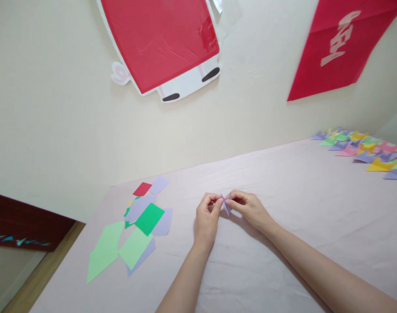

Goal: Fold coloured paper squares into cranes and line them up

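Observation:
A small piece of folded lilac paper [226, 206] is held up between my two hands, just above the cloth-covered surface. My left hand [208, 213] pinches its left side between thumb and fingers. On the opposite side, my right hand [247, 206] grips the paper in a similar pinch. Pointed flaps stick out above and below my fingertips; the inner folds are partly hidden. Left of my hands lie loose paper squares, among them a dark green sheet [149, 219], a light green sheet [135, 248] and a red sheet [142, 189].
Rows of folded colored paper shapes [368, 150] stand at the far right. The pale pink cloth [299, 208] has slight wrinkles and meets a wall [71, 108] at the back. On the wall hang a red-and-white cutout [162, 39] and a red poster [338, 52].

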Demonstrator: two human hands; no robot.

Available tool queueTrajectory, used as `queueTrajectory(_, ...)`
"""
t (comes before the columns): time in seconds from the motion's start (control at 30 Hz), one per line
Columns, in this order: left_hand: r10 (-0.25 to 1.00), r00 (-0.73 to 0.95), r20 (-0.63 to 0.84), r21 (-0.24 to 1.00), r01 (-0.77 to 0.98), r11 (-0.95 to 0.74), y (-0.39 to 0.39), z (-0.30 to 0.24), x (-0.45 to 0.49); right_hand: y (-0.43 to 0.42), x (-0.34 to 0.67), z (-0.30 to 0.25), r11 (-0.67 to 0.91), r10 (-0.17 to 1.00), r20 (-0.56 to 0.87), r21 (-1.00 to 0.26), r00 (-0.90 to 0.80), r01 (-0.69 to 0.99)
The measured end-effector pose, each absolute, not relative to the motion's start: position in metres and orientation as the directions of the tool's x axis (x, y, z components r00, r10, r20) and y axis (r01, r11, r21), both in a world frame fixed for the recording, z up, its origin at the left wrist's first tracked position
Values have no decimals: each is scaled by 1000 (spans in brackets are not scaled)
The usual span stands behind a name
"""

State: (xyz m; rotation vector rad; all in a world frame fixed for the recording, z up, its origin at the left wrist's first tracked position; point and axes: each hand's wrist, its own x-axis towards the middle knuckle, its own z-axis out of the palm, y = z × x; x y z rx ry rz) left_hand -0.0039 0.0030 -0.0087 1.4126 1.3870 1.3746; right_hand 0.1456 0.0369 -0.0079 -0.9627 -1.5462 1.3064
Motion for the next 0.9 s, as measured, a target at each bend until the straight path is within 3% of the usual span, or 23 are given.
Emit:
queueTrajectory(0.4, 978, -89, 190, 913, 381, -142, -3, -7, 2, 34, 145, -9, 227, 937, 191, -969, -292, 93)
queueTrajectory(0.63, 920, -54, 389, 761, 581, -288, -5, 3, 0, 36, 144, -9, 110, 952, 115, -993, -282, -34)
queueTrajectory(0.77, 918, -75, 390, 790, 539, -292, -5, 4, -1, 37, 145, -8, 83, 955, 99, -994, -280, -67)
queueTrajectory(0.9, 955, -97, 279, 875, 435, -211, -3, -4, -2, 36, 148, -8, 83, 966, 80, -997, -247, 1)
